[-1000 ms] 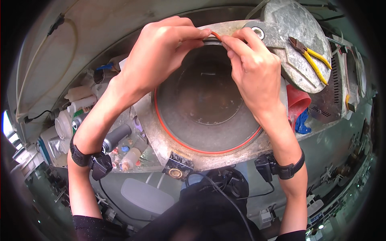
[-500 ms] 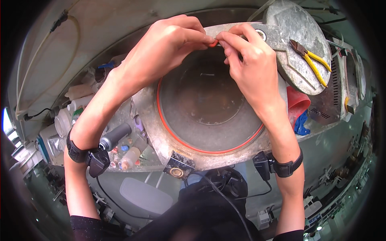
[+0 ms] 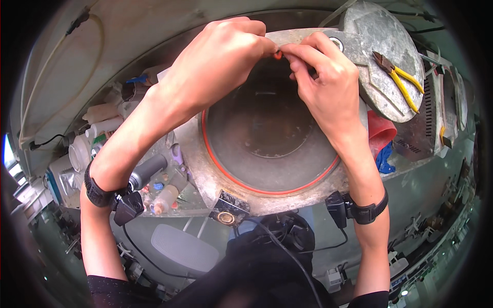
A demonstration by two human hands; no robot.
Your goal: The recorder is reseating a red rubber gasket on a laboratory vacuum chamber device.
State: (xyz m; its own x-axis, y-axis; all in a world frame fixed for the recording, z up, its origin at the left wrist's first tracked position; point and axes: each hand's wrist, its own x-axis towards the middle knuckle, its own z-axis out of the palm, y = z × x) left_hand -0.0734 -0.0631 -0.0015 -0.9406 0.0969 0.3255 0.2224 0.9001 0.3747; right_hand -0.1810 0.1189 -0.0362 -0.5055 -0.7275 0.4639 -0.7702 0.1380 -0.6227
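Note:
An orange-red sealing ring (image 3: 267, 192) lies around the rim of a round, dark metal chamber (image 3: 231, 172). At the chamber's far side a short orange-red piece (image 3: 278, 54) shows between my fingertips. It matches the ring's colour; whether it joins the ring is hidden behind my hands. My left hand (image 3: 221, 59) is closed, its thumb and fingers pinched together at this piece. My right hand (image 3: 327, 77) is pinched from the other side, thumb and index touching it. The two hands' fingertips nearly meet.
Yellow-handled cutting pliers (image 3: 398, 79) rest on a grey metal lid (image 3: 354, 49) at the far right. Below it sit a red funnel-like part (image 3: 380, 131) and a blue cloth or glove (image 3: 385, 159). Bottles, a grey cylinder (image 3: 149, 172) and purple scissors (image 3: 177, 155) crowd the left side.
My left hand has rolled over, its back now more upward and its fingers curled tighter. Both hands have shifted slightly right. Less of the orange-red piece shows between them.

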